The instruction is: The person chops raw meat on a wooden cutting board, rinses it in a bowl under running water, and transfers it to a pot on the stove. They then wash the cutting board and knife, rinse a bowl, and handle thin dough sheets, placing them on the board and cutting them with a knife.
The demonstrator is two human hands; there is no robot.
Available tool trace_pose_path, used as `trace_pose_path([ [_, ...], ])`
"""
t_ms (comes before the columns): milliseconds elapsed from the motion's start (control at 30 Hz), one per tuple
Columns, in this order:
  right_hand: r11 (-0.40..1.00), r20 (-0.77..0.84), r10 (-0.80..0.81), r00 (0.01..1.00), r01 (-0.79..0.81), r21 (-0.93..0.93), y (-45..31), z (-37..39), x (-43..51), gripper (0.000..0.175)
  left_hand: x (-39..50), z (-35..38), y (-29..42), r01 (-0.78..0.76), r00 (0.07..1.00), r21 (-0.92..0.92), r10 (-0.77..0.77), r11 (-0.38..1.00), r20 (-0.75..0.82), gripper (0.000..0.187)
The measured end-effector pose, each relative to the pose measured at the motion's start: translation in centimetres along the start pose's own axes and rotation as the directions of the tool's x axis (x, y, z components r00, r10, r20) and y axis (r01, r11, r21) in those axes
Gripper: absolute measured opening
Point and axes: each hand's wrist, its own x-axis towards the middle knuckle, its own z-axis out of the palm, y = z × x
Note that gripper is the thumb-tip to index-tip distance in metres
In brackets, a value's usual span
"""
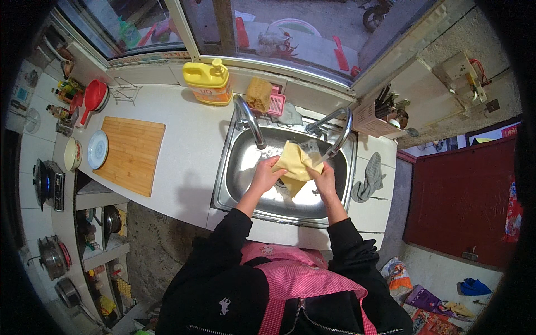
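Observation:
A wet-looking yellow cloth (pixel 295 163) is spread between my two hands above a stainless steel sink (pixel 251 201). My left hand (pixel 268 173) grips the cloth's left edge, and my right hand (pixel 323 178) holds its right side. Water runs from the right chrome faucet (pixel 344 134) onto the cloth near my right hand. The left chrome faucet (pixel 250 119) arches over the basin behind the cloth. A lower flap of the cloth hangs down over the drain area, partly hiding it.
A yellow jug (pixel 207 83) and a loofah sponge (pixel 258 94) on a pink rack (pixel 277 102) stand behind the sink. Rightward lie a grey cloth (pixel 368 180) and a utensil basket (pixel 372 119). A wooden cutting board (pixel 134 155) with a plate (pixel 97 149) lies left.

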Motion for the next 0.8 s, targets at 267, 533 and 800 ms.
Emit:
trace_pose_path([
  [267, 0.998, 0.124, -0.002, 0.992, 0.010, -0.068, 1.7, 1.7, 0.1, 0.031, -0.8, 3.0, -1.0, 0.022, 0.934, -0.113, -0.061, 0.993, -0.352, 0.035],
  [533, 0.969, 0.300, -0.088, 0.950, 0.151, -0.195, 1.5, 3.5, -5.0, 0.018, -0.1, 5.6, -4.2, 0.566, 0.724, -0.819, -0.421, -0.090, 0.546, 0.065],
  [800, 0.974, -0.067, 0.184, 0.981, -0.173, 0.146, 3.1, -0.1, -1.1, 0.031, 0.8, 4.1, -2.7, 0.777, 0.629, -0.489, -0.497, 0.397, 0.597, 0.052],
])
